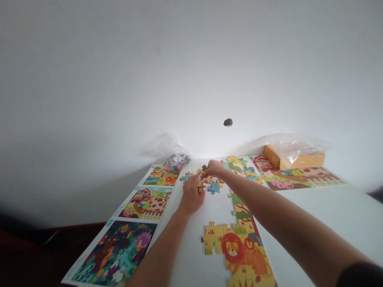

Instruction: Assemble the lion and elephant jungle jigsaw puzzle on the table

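Observation:
My left hand (191, 195) rests on the white table (329, 211), its fingers pinched round a small dark jigsaw piece (201, 187). Further back, my right hand (213, 168) reaches into a heap of loose coloured pieces (214, 185), fingers closed on one dark piece (204, 168). In front of my arms lies a partly joined jigsaw (239, 247) showing a lion, with a column of joined pieces running back towards the heap.
Three picture sheets (143, 203) lie in a row along the table's left edge. A bag of pieces (176, 161) sits at the back. At the back right are an orange box (302, 159) under clear plastic and a farm picture (302, 177). A white wall stands behind.

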A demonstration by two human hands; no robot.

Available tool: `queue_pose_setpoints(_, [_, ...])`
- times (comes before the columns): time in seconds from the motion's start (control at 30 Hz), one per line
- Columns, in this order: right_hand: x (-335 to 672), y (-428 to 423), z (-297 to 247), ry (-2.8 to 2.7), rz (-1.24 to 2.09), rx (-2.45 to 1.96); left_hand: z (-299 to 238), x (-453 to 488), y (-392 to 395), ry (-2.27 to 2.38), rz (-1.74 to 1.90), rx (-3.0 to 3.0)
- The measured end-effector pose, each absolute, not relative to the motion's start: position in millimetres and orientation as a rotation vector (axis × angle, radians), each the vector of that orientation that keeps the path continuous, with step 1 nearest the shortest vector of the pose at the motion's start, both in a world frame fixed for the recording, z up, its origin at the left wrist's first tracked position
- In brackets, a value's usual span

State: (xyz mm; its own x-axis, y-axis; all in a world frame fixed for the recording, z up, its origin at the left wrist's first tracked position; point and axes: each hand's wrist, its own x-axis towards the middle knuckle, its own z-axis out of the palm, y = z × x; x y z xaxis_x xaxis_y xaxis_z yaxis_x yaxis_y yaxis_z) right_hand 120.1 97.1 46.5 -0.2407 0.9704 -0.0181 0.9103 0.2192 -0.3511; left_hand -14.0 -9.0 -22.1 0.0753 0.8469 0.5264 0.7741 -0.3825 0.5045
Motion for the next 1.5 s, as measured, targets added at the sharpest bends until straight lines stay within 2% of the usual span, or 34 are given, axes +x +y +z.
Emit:
queue_pose_setpoints(0.23, [163, 56, 45, -1.908, 0.503, -1.666, -11, -11, -16, 1.678, 1.169, 2.106])
queue_pose_setpoints(0.33, [176, 23, 30, -1.752, 0.703, -1.357, -5, -6, -19, 1.518, 1.268, 2.050])
queue_pose_setpoints(0.43, [182, 1, 15, -1.656, 0.787, -1.245, -1, -2, -20, 1.348, 1.305, 1.939])
queue_pose_setpoints(0.63, [200, 3, 11, -1.569, 0.488, -1.452, 4, -2, -20, 1.276, 1.456, 1.440])
queue_pose_setpoints(0.87, [213, 10, 12, -1.825, 0.202, -1.857, 10, 3, -23, 0.960, 1.421, 0.958])
queue_pose_setpoints(0.97, [208, 0, 18, -1.782, 0.081, -1.762, 13, 4, -25, 0.921, 1.373, 0.854])
queue_pose_setpoints(1.1, [198, -12, 24, -1.878, 0.418, -1.322, 15, 2, -27, 0.881, 1.318, 0.808])
queue_pose_setpoints(1.23, [191, -14, 20, -1.840, 0.742, -1.160, 15, 2, -30, 0.813, 1.175, 0.894])
queue_pose_setpoints(1.5, [198, -12, 18, -2.009, 0.510, -1.200, 17, -1, -29, 0.881, 1.180, 1.065])
